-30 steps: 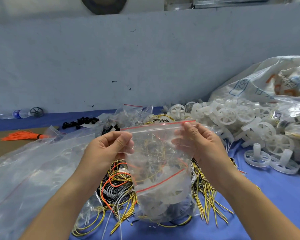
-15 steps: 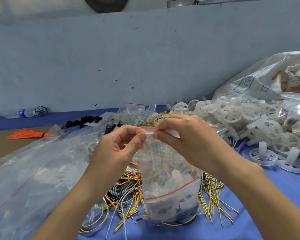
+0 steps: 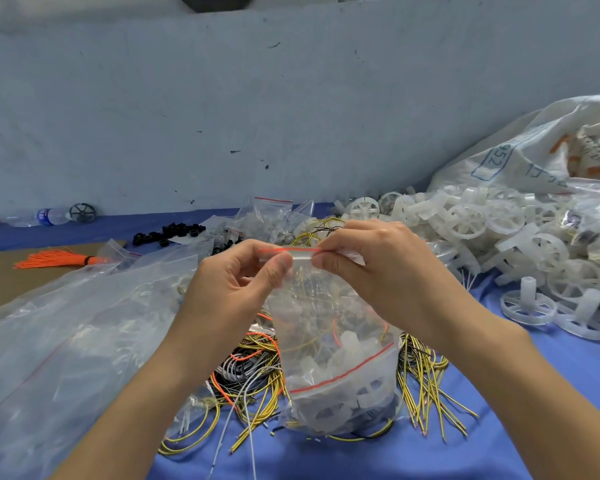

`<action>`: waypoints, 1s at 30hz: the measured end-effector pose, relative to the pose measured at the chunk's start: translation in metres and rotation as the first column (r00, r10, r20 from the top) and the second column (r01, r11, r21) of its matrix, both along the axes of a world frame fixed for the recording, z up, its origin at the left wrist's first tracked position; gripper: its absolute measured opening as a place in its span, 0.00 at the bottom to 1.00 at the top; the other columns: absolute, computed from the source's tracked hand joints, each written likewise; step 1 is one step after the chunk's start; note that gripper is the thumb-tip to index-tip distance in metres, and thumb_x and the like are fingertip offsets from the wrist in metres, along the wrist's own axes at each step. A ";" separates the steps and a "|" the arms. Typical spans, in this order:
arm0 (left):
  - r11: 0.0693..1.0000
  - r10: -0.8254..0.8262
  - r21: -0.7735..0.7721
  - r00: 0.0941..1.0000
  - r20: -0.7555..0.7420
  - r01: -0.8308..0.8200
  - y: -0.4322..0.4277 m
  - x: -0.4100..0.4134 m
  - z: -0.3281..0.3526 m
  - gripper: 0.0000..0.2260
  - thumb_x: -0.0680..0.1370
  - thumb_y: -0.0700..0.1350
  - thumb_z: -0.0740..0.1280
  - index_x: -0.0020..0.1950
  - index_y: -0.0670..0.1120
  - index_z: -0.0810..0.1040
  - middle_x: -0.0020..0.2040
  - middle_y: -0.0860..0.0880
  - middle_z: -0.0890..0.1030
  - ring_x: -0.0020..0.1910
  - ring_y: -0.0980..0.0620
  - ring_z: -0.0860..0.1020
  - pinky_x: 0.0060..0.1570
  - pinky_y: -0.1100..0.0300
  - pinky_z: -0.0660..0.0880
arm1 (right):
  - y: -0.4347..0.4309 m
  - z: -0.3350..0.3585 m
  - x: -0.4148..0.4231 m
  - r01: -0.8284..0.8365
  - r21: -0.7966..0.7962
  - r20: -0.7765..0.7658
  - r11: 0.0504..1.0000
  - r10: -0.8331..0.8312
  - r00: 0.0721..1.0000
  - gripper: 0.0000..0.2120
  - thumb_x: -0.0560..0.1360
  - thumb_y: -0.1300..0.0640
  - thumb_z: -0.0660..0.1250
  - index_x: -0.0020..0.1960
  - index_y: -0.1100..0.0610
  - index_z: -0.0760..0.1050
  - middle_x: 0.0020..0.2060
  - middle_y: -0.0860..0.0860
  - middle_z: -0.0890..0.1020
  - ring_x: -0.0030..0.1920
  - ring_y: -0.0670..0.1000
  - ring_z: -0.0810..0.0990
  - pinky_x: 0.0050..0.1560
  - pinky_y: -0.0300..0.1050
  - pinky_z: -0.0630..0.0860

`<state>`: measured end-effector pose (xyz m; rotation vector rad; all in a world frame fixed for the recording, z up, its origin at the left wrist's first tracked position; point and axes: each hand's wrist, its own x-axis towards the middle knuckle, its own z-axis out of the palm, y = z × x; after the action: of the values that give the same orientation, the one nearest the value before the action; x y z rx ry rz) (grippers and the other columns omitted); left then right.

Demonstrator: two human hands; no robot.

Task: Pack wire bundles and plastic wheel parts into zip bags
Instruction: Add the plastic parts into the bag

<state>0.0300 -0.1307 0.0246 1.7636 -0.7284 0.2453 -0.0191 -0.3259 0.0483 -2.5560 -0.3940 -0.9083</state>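
At the center of the frame, 2 hands are pinching the red-striped top edge of a clear zip bag (image 3: 329, 341). The left hand (image 3: 236, 292) and right hand (image 3: 378, 271) are both gripping its seal. The bag, holding wires and white wheel parts (image 3: 340, 393), is probably light, floppy and slippery; the stiffer seal strip looks the best place to hold.

The clear plastic zip bag (image 3: 329, 348) is showing a red stripe along its seal, and a second red line is crossing lower down. Translucent white plastic wheel parts (image 3: 465, 223) are piling up pale against the blue-covered worktop (image 3: 499, 427). The loose wires (image 3: 257, 386) are running yellow with dark striping, plus orange, black and grey. An orange bundle (image 3: 54, 259) is lying on what is probably brown cardboard (image 3: 0, 289). The wall (image 3: 291, 116) is looking grey-blue.
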 end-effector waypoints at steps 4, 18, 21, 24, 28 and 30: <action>0.999 -0.038 0.031 0.999 0.014 0.038 -0.002 -0.001 0.004 0.06 0.75 0.51 0.70 0.49 0.53 0.83 0.44 0.56 0.85 0.44 0.59 0.83 0.43 0.69 0.77 | 0.005 -0.001 -0.002 0.006 -0.054 0.025 0.999 -0.005 1.000 0.09 0.79 0.45 0.64 0.52 0.45 0.82 0.45 0.42 0.82 0.48 0.50 0.79 0.53 0.53 0.72; 0.937 0.064 0.288 0.909 0.413 -0.196 -0.003 -0.004 0.012 0.05 0.78 0.52 0.68 0.47 0.53 0.82 0.42 0.60 0.82 0.44 0.65 0.80 0.43 0.76 0.69 | 0.001 0.004 -0.004 0.038 -0.130 0.001 0.991 -0.038 0.999 0.11 0.79 0.44 0.63 0.53 0.45 0.82 0.46 0.43 0.83 0.49 0.51 0.78 0.55 0.49 0.69; 0.916 0.080 0.320 0.890 0.448 -0.244 0.001 -0.003 0.014 0.07 0.79 0.54 0.66 0.48 0.53 0.81 0.41 0.61 0.81 0.44 0.64 0.78 0.42 0.74 0.68 | -0.003 0.005 -0.005 0.021 -0.108 0.003 0.994 -0.021 1.000 0.10 0.79 0.45 0.64 0.52 0.46 0.83 0.46 0.43 0.83 0.50 0.52 0.78 0.56 0.51 0.69; 0.911 0.108 0.325 0.908 0.404 -0.253 0.009 -0.002 0.014 0.09 0.78 0.55 0.65 0.47 0.53 0.82 0.41 0.60 0.81 0.44 0.62 0.79 0.41 0.71 0.70 | -0.013 0.006 -0.005 0.033 -0.053 -0.004 0.998 -0.033 0.999 0.09 0.79 0.46 0.65 0.52 0.47 0.83 0.46 0.45 0.83 0.49 0.52 0.77 0.55 0.52 0.71; 0.883 0.122 0.344 0.864 0.489 -0.320 0.000 -0.008 0.018 0.11 0.79 0.56 0.63 0.48 0.53 0.81 0.42 0.59 0.81 0.43 0.59 0.79 0.45 0.56 0.74 | -0.007 0.006 -0.004 0.008 -0.051 0.027 0.999 -0.007 1.000 0.08 0.78 0.48 0.66 0.51 0.48 0.83 0.44 0.46 0.83 0.49 0.52 0.78 0.54 0.53 0.72; 0.863 0.124 0.348 0.820 0.559 -0.367 -0.007 -0.014 0.020 0.11 0.78 0.55 0.63 0.48 0.51 0.81 0.43 0.57 0.82 0.42 0.54 0.79 0.47 0.51 0.74 | -0.002 0.005 -0.004 -0.018 -0.070 0.041 0.997 0.021 0.999 0.09 0.78 0.47 0.66 0.51 0.48 0.83 0.44 0.46 0.83 0.49 0.52 0.79 0.54 0.54 0.72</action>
<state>0.0157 -0.1375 0.0442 2.2699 -0.9896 0.8244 -0.0233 -0.3275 0.0535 -2.5949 -0.4695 -0.9580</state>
